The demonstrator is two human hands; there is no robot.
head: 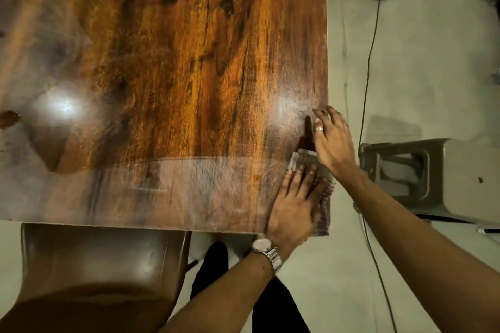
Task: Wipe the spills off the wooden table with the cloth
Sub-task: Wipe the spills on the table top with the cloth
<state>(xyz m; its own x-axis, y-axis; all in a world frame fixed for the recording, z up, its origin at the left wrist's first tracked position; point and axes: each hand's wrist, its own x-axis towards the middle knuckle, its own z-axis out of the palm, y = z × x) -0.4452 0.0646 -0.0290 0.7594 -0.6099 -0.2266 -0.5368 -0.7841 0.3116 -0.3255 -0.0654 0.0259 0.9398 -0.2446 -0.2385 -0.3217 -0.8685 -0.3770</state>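
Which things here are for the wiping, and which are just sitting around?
For the job: cloth, wooden table, dark spill, left-edge spill, left hand, right hand.
Lying about: brown chair, grey stool, floor cable.

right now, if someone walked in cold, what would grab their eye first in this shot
The glossy wooden table fills most of the view, with bright light glare on its left and right sides. At its near right corner the left hand presses flat on a striped cloth, while the right hand rests open just beyond it. A brown spill sits at the table's far left edge.
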